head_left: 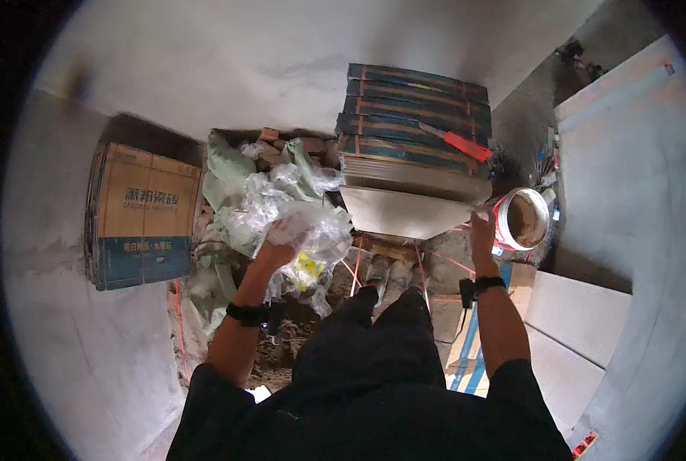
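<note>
left hand [281,244]: clutching clear plastic wrap [312,234], centre | right hand [481,230]: holding bucket [521,219] rim | advice: keep bucket level, bunch wrap firmly

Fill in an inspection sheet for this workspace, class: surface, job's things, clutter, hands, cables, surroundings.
Surface: bare dirt and rubble floor underfoot.
Job's things: clear plastic wrap; small bucket with a red rim.
Clutter: crumpled green bags; broken bricks.
Hands: left hand grips the plastic wrap; right hand touches the bucket's side.
Cables: red string lines cross the floor.
Surroundings: stack of boxed tiles with a red-handled tool on top; cardboard box leaning left; pale laid tiles right.
</note>
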Demonstrator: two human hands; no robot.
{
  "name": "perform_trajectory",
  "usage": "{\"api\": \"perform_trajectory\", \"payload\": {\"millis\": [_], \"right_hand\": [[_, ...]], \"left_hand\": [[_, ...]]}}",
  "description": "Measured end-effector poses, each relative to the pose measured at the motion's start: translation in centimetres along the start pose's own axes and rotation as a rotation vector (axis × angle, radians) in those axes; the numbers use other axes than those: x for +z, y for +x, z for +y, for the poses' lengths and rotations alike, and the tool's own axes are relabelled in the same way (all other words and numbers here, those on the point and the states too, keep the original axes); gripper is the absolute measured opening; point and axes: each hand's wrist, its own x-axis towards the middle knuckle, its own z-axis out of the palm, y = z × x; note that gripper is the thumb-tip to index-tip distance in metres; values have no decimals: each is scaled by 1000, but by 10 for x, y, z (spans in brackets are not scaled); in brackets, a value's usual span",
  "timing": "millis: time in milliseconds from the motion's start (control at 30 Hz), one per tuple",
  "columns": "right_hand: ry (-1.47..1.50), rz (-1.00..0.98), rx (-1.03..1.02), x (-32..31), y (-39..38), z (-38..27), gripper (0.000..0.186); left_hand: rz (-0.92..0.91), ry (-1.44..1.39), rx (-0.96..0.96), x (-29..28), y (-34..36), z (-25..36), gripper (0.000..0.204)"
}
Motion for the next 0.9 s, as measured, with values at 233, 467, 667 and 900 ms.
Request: {"api": "perform_trajectory", "payload": {"millis": [233, 467, 667, 900], "right_hand": [[600, -898, 146, 80, -152, -150, 53], [796, -797, 474, 86, -165, -211, 31], [936, -571, 429, 49, -141, -201, 20], [915, -671, 399, 55, -159, -181, 23]], "left_hand": [[275, 357, 625, -11, 34, 85, 36], [-105, -675, 69, -25, 38, 118, 45], [-152, -1842, -350, -43, 24, 71, 50], [-363, -1841, -807, -8, -4, 106, 47]]}}
